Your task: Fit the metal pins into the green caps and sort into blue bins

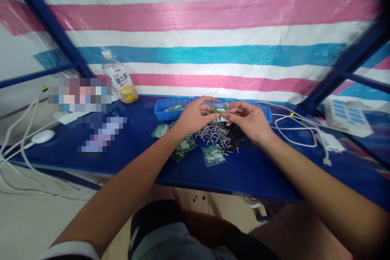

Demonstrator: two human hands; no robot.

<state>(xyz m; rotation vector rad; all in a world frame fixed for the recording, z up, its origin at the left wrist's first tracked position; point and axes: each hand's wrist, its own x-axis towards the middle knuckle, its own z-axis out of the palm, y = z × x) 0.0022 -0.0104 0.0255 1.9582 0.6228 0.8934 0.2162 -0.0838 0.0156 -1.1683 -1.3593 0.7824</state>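
Between my two hands a small clear plastic bag (222,107) is held up over the table, with small parts inside that I cannot make out. My left hand (199,113) pinches its left side; my right hand (247,117) pinches its right side. Below them lies a loose pile of silver rivet-like pins (213,133), with black pins (236,138) at its right. A filled plastic bag (213,155) lies flat in front of the pile. More filled bags (184,146) are heaped to the left, partly behind my left forearm.
Behind my hands stand blue plastic bins, the left bin (157,109) holding bags. A drink bottle (119,77) leans at the back left. White cables (297,130) and a power strip (347,118) lie at the right; a white oval device (43,136) sits at the left edge.
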